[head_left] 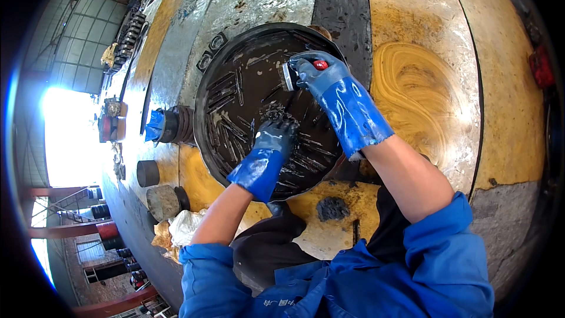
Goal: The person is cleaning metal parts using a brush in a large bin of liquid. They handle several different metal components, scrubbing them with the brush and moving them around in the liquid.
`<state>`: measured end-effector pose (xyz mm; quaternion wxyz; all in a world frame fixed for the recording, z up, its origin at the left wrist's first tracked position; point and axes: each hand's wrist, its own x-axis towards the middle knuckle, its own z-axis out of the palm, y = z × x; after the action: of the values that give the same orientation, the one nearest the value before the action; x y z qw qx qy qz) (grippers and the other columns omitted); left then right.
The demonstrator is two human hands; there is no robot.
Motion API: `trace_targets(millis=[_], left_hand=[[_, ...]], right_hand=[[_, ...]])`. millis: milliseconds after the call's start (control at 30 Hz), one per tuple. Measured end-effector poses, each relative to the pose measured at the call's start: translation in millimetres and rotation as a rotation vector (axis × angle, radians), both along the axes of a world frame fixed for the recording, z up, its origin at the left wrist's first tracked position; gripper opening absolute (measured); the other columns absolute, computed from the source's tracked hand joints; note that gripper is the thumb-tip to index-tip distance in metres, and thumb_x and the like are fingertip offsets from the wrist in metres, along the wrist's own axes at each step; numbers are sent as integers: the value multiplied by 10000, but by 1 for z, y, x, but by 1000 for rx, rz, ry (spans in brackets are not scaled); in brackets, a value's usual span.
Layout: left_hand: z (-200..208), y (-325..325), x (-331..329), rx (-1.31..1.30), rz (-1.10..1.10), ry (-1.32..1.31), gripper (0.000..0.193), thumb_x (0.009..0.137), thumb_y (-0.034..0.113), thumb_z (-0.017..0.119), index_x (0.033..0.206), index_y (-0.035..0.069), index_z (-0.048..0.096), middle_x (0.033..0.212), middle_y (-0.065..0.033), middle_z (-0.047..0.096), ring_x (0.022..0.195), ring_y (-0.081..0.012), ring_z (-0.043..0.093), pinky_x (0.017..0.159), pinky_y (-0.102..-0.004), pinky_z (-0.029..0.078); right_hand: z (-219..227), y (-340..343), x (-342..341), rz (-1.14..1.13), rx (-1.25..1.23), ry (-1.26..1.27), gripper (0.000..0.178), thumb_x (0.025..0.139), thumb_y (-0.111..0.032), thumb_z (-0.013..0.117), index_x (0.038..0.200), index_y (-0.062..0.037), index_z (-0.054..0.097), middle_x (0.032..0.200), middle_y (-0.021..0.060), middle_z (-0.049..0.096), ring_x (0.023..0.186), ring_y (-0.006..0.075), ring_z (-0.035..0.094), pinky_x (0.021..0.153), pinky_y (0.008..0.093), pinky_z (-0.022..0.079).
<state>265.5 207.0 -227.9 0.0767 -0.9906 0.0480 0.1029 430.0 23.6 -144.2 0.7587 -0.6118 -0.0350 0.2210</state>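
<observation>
A wide round black basin [199, 109] lies in front of me, holding dark oily liquid and several slim dark metal strips [231, 132]. My right hand [322, 73], in a blue rubber glove, is closed over the basin's right part around a brush [289, 76]. The brush has a pale metal band and a red handle end; its bristles are hard to make out. My left hand [274, 141], gloved and blackened at the fingers, reaches down into the middle of the basin. Its fingers curl at a dark wet clump [274, 110] whose kind I cannot make out.
Two joined dark metal rings [212, 51] lie by the basin's upper left rim. A stack of dark round parts [183, 125] touches or nearly touches its left side. Cylinders [165, 202] stand lower left, near white plastic [186, 227]. A black wad [333, 208] lies near my legs.
</observation>
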Motion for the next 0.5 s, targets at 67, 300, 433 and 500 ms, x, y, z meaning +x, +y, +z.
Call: trace_targets(millis=[67,300,433,500], left_hand=[[-13,9,0,82,-277,25,390,916,248,625,1291,149,673,1391,-99,632,1281,-304,597,1127,-464,436],[18,-34,64,45,-282,504,291,934,249,613,1190,184,734,1148,-108,747,1120,-320,701,975,-457,545],[-7,-15,58,96,-345,494,261,920,270,635,1120,167,768,1125,-126,752,1036,-333,724,910,-460,565],[-7,-19,62,-49,-133,423,239,877,198,685,1096,195,782,1134,-101,752,1094,-308,711,930,-454,559]], right_hand=[[3,4,-3,17,-52,-18,191,965,-203,715,1094,-67,753,950,80,764,844,149,696,845,314,569],[-10,-3,7,-23,-88,-41,219,953,-235,709,1099,-79,757,986,87,768,873,176,712,871,326,565],[-11,11,4,-10,-121,-109,253,925,-276,715,1114,-115,761,1029,113,769,935,233,730,905,356,565],[-8,8,3,-16,-147,-96,250,925,-275,713,1114,-118,760,1029,114,769,933,236,729,905,359,565]])
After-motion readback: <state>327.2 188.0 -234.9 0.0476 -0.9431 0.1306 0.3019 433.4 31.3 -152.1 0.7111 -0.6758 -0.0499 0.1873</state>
